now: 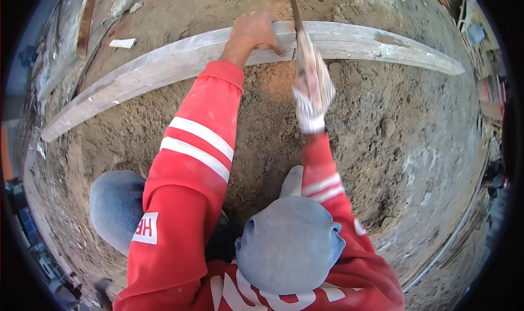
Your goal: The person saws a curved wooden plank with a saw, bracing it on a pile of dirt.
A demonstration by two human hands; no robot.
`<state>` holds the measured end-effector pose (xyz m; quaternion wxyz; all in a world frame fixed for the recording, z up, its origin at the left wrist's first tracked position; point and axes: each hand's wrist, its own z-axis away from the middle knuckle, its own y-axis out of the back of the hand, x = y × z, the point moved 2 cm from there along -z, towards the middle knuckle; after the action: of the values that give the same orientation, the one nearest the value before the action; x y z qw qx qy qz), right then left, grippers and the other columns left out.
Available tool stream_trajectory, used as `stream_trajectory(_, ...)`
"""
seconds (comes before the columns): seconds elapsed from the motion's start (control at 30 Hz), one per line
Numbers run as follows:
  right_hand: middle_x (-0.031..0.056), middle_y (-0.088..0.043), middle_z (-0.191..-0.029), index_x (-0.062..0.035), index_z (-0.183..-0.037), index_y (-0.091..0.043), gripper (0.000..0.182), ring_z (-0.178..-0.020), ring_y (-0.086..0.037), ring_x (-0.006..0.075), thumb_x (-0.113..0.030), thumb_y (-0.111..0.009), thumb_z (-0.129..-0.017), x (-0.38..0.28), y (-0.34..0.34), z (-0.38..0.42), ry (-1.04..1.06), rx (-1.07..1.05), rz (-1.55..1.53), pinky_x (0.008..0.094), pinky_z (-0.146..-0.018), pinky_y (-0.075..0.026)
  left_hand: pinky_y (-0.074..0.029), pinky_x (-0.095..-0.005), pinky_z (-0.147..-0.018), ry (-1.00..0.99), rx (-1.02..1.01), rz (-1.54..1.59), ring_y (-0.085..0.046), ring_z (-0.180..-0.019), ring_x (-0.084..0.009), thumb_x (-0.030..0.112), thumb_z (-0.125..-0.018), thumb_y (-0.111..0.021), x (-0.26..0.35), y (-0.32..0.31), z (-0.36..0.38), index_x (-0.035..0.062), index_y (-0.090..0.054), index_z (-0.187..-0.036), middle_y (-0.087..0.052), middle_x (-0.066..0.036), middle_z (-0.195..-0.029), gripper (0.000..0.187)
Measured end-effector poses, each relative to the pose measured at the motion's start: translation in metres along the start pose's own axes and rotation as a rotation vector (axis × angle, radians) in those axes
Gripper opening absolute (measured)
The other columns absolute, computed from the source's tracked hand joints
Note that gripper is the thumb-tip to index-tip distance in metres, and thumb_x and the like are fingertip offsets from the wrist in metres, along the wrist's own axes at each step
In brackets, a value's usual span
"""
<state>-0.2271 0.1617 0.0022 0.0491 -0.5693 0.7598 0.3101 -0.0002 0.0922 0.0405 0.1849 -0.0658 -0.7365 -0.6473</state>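
A long, weathered wooden beam [180, 58] lies across the dirt ground in front of me. My left hand [255, 33] is bare and grips the beam near its middle, thumb over the near edge and fingers over the top. My right hand [313, 95], in a white striped glove, is closed round the handle of a hand saw [299, 21]. The saw's blade crosses the beam just right of my left hand and points away from me. Motion blurs the glove and the handle.
Bent knees in jeans [289, 245] are close below my arms. A narrow plank [87, 21] and a white scrap [123, 43] lie at the upper left. A thin pale hose or cable [453, 237] runs along the right, near assorted clutter [491, 95].
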Motion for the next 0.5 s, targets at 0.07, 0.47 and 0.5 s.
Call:
stream_trajectory(0.07, 0.0153, -0.067, -0.134, -0.0067, -0.142, -0.061, 0.045, -0.116, -0.066, 0.0298, -0.019, -0.065, -0.1, -0.005, 0.003, -0.022, -0.096, -0.007, -0.12, 0.0413, -0.095, -0.053, -0.057, -0.0411, -0.073, 0.006, -0.123, 0.03, -0.072, -0.076, -0.0287, 0.049, -0.045, -0.098, -0.003, 0.012, -0.01, 0.0077, -0.076, -0.088, -0.075, -0.01, -0.081, 0.064)
stream_trajectory(0.47, 0.0195, -0.051, -0.155, -0.0049, -0.155, -0.045, 0.072, -0.139, -0.052, 0.0377, -0.008, -0.063, -0.085, -0.028, 0.027, 0.006, -0.414, -0.262, -0.131, 0.0446, -0.114, -0.044, -0.058, -0.0428, -0.083, 0.031, -0.212, 0.004, -0.075, -0.092, -0.0326, 0.052, -0.045, -0.096, -0.001, 0.007, -0.011, 0.0121, -0.078, -0.101, -0.078, -0.013, -0.094, 0.071)
stream_trajectory(0.5, 0.0193, -0.052, -0.154, -0.0043, -0.154, -0.046, 0.077, -0.138, -0.054, 0.038, -0.003, -0.065, -0.079, -0.025, 0.007, -0.033, -0.168, -0.161, 0.01, 0.0446, -0.113, -0.045, -0.058, -0.0435, -0.086, 0.039, -0.122, 0.003, -0.075, -0.096, -0.0337, 0.051, -0.046, -0.096, 0.006, 0.012, -0.001, 0.0141, -0.078, -0.106, -0.078, -0.015, -0.097, 0.073)
